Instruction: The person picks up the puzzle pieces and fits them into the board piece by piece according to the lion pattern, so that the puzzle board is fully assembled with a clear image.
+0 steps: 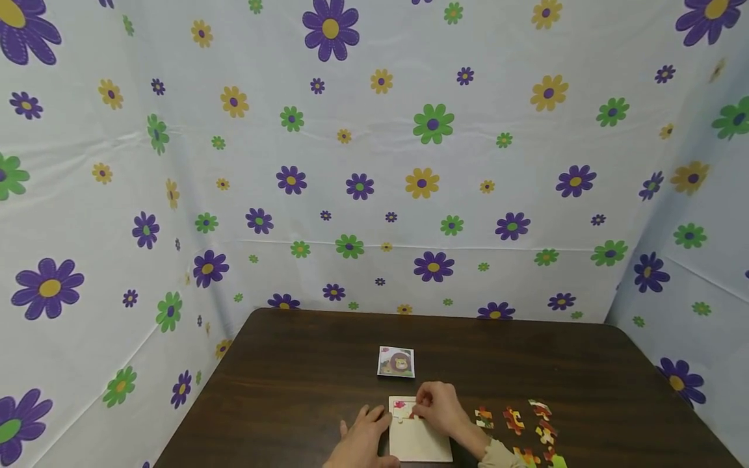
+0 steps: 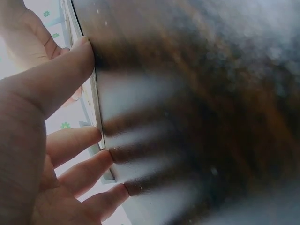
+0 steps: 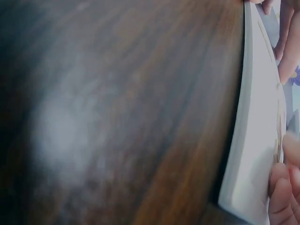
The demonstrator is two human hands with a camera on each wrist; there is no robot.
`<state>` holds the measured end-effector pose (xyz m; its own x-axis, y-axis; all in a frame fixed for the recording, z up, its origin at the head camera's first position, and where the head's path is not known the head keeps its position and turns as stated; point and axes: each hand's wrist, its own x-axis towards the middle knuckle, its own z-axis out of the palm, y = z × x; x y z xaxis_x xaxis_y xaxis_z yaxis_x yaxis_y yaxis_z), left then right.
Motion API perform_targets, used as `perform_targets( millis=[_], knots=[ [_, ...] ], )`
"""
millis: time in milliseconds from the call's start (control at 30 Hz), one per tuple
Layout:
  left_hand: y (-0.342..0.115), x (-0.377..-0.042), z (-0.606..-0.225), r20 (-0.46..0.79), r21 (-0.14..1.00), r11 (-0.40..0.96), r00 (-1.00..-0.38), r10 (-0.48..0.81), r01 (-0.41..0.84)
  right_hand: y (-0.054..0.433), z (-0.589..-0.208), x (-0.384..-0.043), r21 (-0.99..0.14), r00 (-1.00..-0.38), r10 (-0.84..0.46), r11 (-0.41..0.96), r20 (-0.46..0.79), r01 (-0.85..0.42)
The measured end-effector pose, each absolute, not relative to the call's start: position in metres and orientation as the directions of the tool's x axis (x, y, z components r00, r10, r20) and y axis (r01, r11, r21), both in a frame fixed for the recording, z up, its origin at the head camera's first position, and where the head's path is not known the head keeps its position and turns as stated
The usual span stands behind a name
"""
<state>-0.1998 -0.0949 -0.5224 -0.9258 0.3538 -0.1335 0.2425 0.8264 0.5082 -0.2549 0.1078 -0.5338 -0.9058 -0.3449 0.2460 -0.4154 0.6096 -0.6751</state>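
A white puzzle board [image 1: 422, 445] lies near the table's front edge, with a few pieces set in its top left corner. My left hand [image 1: 364, 430] lies flat on the table. Its straight fingers [image 2: 79, 161] and thumb touch the board's left edge [image 2: 97, 105]. My right hand [image 1: 434, 407] hovers over the board's top edge, with curled fingers pinching a red puzzle piece [image 1: 413, 413]. In the right wrist view the board [image 3: 255, 140] shows edge-on, with fingertips [image 3: 282, 194] on it.
A small lion picture card [image 1: 396, 362] lies beyond the board. Several loose colourful pieces [image 1: 517, 422] are scattered to the right of it. The dark wooden table [image 1: 292, 383] is enclosed by flowered cloth walls [image 1: 374, 162] on three sides.
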Motion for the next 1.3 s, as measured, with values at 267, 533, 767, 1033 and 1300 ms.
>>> perform_targets(
  millis=[267,533,767,1033,1300],
  knots=[
    [-0.0967,-0.2008,-0.5233,-0.134,0.510,0.824,-0.924,0.358,0.246,0.1125,-0.5283,-0.2507,-0.568,-0.857,-0.453,0.650,0.244,-0.505],
    [-0.0969,-0.2018,-0.5218,-0.146,0.511,0.824,-0.920,0.364,0.245,0.1124,-0.5295,-0.2535,-0.556,-0.817,-0.510,0.609,0.271,-0.565],
    [-0.0969,-0.2036,-0.5215,-0.146,0.504,0.824,-0.915,0.376,0.258,0.1121,-0.5314,-0.2534,-0.546,-0.826,-0.477,0.625,0.299,-0.558],
    [-0.0982,-0.2010,-0.5234,-0.173,0.508,0.826,-0.910,0.376,0.244,0.1123,-0.5366,-0.2520,-0.548,-0.789,-0.505,0.573,0.349,-0.609],
    [-0.0961,-0.2024,-0.5218,-0.185,0.531,0.820,-0.915,0.359,0.215,0.1175,-0.5373,-0.2536,-0.410,-0.687,-0.593,0.552,0.419,-0.726]
  ],
)
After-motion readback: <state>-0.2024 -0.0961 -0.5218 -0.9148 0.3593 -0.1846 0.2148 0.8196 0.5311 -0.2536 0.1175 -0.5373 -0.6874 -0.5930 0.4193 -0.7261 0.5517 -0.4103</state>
